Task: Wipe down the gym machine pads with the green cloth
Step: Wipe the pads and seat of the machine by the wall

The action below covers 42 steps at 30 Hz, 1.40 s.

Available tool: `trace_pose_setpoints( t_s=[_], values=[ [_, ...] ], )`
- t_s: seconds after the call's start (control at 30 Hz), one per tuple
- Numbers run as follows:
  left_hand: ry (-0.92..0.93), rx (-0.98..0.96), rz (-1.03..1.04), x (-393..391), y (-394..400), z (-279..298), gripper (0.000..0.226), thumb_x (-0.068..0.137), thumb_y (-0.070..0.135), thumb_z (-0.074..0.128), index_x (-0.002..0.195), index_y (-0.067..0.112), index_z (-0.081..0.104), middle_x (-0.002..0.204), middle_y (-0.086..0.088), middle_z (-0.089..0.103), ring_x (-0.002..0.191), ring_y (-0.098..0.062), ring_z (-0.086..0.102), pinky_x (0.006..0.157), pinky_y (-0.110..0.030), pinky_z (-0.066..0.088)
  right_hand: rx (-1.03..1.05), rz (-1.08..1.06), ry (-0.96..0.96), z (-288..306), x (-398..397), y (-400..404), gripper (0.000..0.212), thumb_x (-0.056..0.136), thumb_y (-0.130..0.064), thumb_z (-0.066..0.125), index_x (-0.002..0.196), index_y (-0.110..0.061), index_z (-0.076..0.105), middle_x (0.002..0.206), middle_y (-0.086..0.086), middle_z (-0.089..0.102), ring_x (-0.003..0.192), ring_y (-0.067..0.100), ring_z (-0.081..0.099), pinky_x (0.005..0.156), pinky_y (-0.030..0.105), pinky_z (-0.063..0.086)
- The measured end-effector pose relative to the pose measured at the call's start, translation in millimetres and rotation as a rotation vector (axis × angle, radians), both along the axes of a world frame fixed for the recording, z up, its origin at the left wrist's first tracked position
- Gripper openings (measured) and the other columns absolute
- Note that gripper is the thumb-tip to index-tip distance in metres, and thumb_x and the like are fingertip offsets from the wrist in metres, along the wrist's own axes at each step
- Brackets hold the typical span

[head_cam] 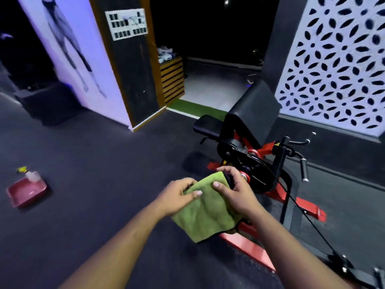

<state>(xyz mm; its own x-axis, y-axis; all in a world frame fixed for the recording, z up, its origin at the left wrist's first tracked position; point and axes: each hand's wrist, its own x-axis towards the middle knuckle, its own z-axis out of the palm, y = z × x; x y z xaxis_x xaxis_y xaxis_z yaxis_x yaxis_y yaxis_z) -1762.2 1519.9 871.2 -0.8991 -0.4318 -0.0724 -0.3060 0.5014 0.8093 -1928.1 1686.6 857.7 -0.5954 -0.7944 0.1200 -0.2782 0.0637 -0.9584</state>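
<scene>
Green cloth (205,207): draped over near roller.
L hand (177,195): fingers pinch edge.
R hand (235,190): fingers curled, clamping cloth.
Risk: loose corner slips, pad (253,109) missed.

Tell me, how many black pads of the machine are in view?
2: the seat pad low on the left, the tilted back pad right of it. Others may be hidden behind the green cloth.

Stuff you can't really make out

The green cloth (205,211) covers whatever's under it, the wall chart (126,24) is a blur, and the machine (254,163) runs off the bottom-right edge.
</scene>
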Motion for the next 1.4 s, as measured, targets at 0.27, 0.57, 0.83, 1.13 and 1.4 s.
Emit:
trace_pose_setpoints(
  t_s=[0.27, 0.57, 0.83, 1.13, 1.4],
  values=[
    [0.101, 0.188, -0.080, -125.6, -131.8, 14.2, 0.010, 0.100, 0.025, 0.065, 0.105, 0.020, 0.071, 0.098, -0.001, 0.076, 0.088, -0.011, 0.071, 0.079, -0.034, 0.057, -0.062, -0.251, -0.062, -54.5, -65.5, -106.4, 0.065, 0.084, -0.041, 0.074, 0.141, -0.026, 0.046, 0.123, -0.002, 0.065, 0.114, 0.010, 0.062, 0.097, 0.021, 0.049],
    [0.186, 0.308, -0.155, -260.5, -235.0, 28.5, 0.031, 0.100, 0.029, 0.062, 0.129, 0.021, 0.064, 0.118, 0.001, 0.075, 0.112, -0.021, 0.070, 0.097, -0.040, 0.057, -0.133, -0.399, -0.241, -37.7, -188.1, -248.0, 0.086, 0.089, -0.067, 0.061, 0.159, -0.030, 0.026, 0.151, -0.015, 0.043, 0.134, -0.011, 0.044, 0.111, 0.016, 0.036],
    [0.149, 0.522, -0.335, -398.9, -296.0, 2.0, 0.032, 0.103, 0.015, 0.058, 0.134, 0.024, 0.061, 0.126, 0.001, 0.072, 0.118, -0.019, 0.067, 0.101, -0.039, 0.053, -0.221, -0.590, -0.411, -31.9, -296.0, -308.2, 0.043, 0.092, -0.051, 0.065, 0.117, -0.016, 0.070, 0.111, 0.006, 0.077, 0.106, 0.026, 0.072, 0.092, 0.041, 0.058],
    [0.154, 0.551, -0.460, -553.9, -349.4, -28.5, 0.031, 0.094, 0.009, 0.068, 0.120, 0.024, 0.061, 0.114, -0.005, 0.073, 0.099, -0.011, 0.068, 0.090, -0.028, 0.056, 0.532, -1.125, 0.520, 5.4, -436.9, -337.6, 0.047, 0.091, -0.067, 0.057, 0.088, -0.021, 0.048, 0.090, 0.002, 0.062, 0.092, 0.031, 0.058, 0.080, 0.047, 0.046],
    [-0.165, 0.527, -0.425, -646.1, -386.5, -91.1, 0.043, 0.100, 0.004, 0.055, 0.142, 0.011, 0.053, 0.141, -0.006, 0.060, 0.121, -0.016, 0.059, 0.106, -0.029, 0.047, 0.965, -1.005, 0.198, -38.6, -502.1, -403.1, 0.078, 0.093, -0.072, 0.044, 0.159, -0.043, 0.016, 0.171, -0.003, 0.003, 0.157, 0.030, -0.001, 0.111, 0.080, 0.016]
  ],
)
